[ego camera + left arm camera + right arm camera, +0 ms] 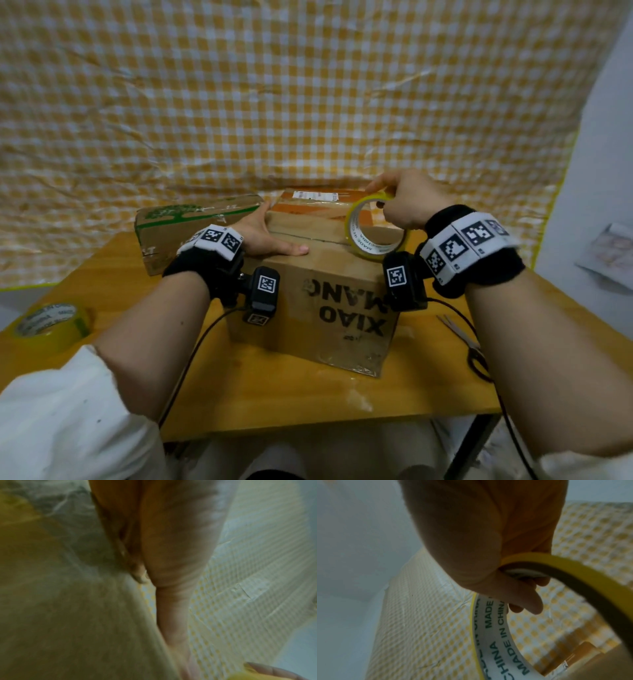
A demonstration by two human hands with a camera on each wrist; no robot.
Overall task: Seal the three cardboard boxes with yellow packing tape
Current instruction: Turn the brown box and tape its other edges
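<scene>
A brown cardboard box [329, 301] printed "XIAO" stands at the middle of the wooden table, flaps closed with the seam showing on top. My left hand [270, 236] lies flat with straight fingers on its top left, pressing the flaps; the left wrist view shows the palm [171, 540] against cardboard. My right hand [404, 202] grips a roll of yellow packing tape [373, 229], standing on edge on the box top at the right; the same roll [491, 635] fills the right wrist view. A box with green print [191, 226] lies behind left. A third box with a white label [318, 202] sits behind.
A second yellow tape roll [51, 325] lies at the table's left edge. Scissors [469, 346] lie on the table [274, 387] by my right forearm. A yellow-checked sheet [274, 102] hangs close behind the boxes. Papers [606, 253] lie off the table to the right.
</scene>
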